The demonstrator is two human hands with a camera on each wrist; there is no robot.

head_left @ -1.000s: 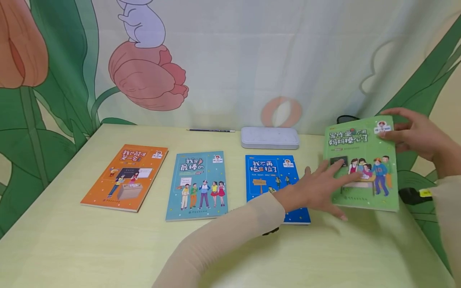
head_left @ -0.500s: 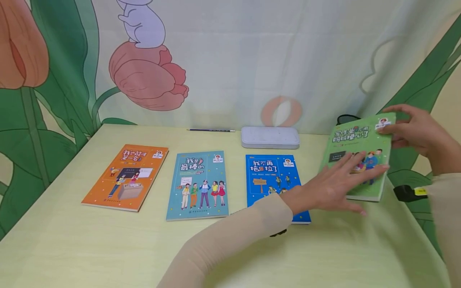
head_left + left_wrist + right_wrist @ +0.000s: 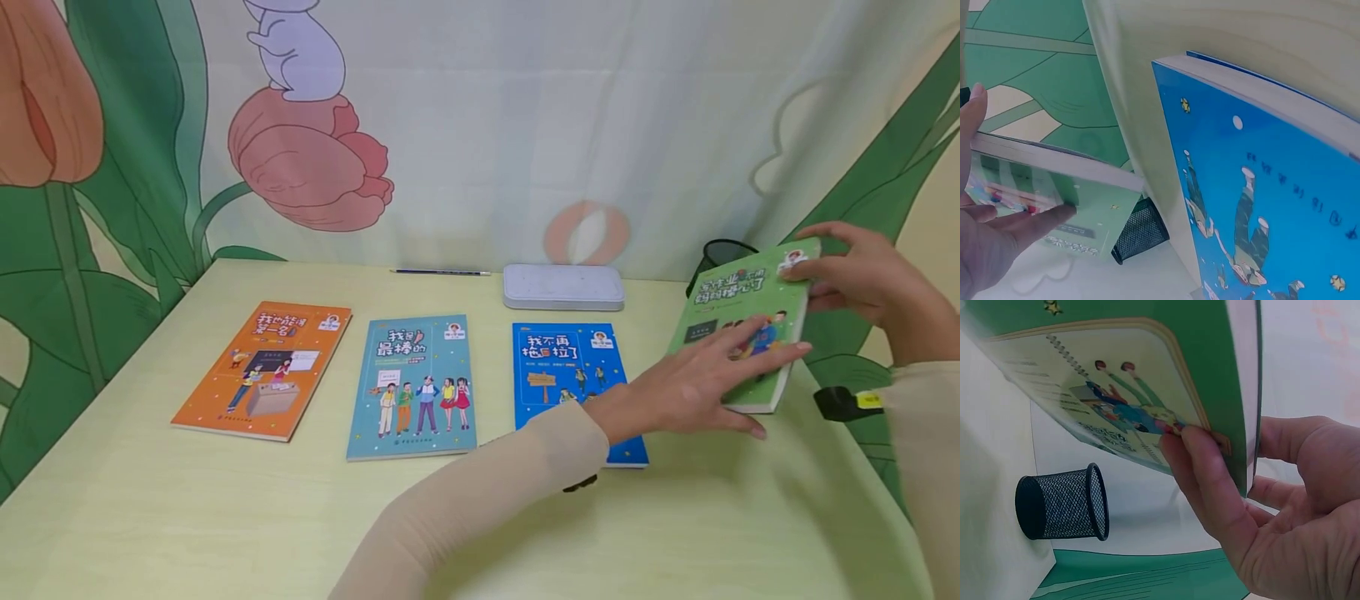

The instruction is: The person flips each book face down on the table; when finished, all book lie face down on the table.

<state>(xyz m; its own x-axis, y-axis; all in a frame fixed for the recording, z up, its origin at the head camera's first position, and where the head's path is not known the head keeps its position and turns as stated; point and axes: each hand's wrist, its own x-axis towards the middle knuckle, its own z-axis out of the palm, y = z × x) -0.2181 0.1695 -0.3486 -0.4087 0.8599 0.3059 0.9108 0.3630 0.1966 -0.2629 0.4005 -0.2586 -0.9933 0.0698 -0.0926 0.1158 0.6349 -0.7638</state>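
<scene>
My right hand (image 3: 873, 275) grips the upper right corner of a green paperback book (image 3: 723, 304), with fingers on its back cover (image 3: 1147, 400) in the right wrist view. The book is raised and tilted at the right of the table. My left hand (image 3: 690, 383) lies over the lower front cover with its fingers spread and straight, thumb near the bottom edge. In the left wrist view these fingers (image 3: 1041, 228) reach across the cover. Below my left forearm a blue book (image 3: 543, 358) lies flat, partly hidden by the wrist and sleeve.
A black mesh pen cup (image 3: 1066, 503) stands behind the green book. A teal book (image 3: 412, 383) and an orange book (image 3: 262, 367) lie further left. Along the back are a pale pencil case (image 3: 562, 287) and a pencil (image 3: 441, 272), before a printed curtain (image 3: 465, 150).
The green book has turned and tilted back, its lower end shifting left. My left hand has moved slightly right across the cover. More of the pen cup shows behind it.
</scene>
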